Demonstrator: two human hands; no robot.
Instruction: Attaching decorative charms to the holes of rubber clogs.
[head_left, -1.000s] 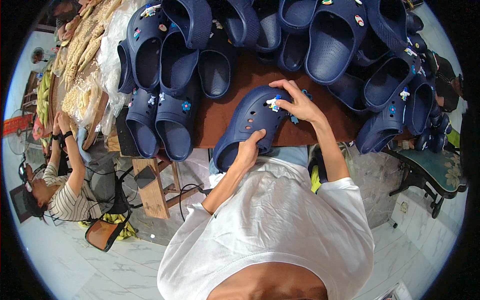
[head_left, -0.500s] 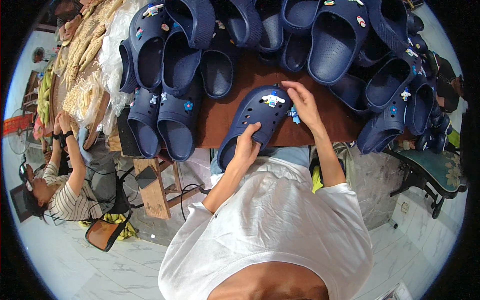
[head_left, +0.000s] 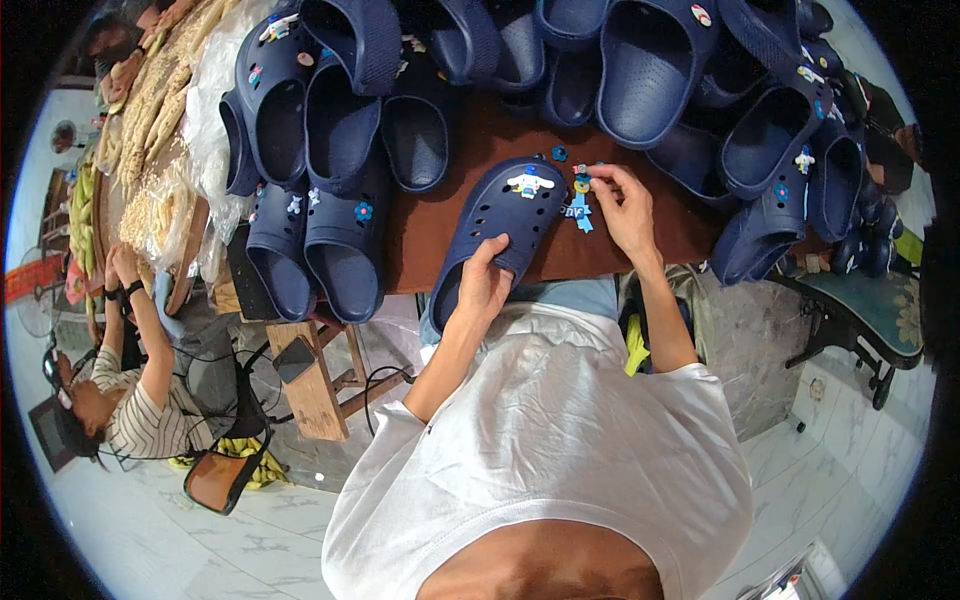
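A navy clog (head_left: 510, 215) with holes and a white-and-blue character charm (head_left: 530, 182) on its upper is tilted over the near table edge. My left hand (head_left: 485, 278) grips its side, thumb on top by the opening. Right of the clog, my right hand (head_left: 627, 212) bends over small loose shoe charms, fingertips drawn together beside a small colourful charm (head_left: 581, 182). Whatever sits between those fingertips is too small to make out. A light-blue charm (head_left: 579, 213) with lettering lies beneath that hand, and a blue flower charm (head_left: 559, 153) lies farther back.
Many navy clogs, such as a large one (head_left: 655, 85), are heaped across the back and right of the brown-covered table (head_left: 430, 235). At left, a phone (head_left: 293, 359) rests on a wooden stool (head_left: 318, 400). Another person (head_left: 140, 400) works beside a tray of corn (head_left: 170, 110).
My right hand has moved off the clog's toe to the loose charms on the right, its fingers drawing together. The left hand keeps its hold. The view has shifted slightly.
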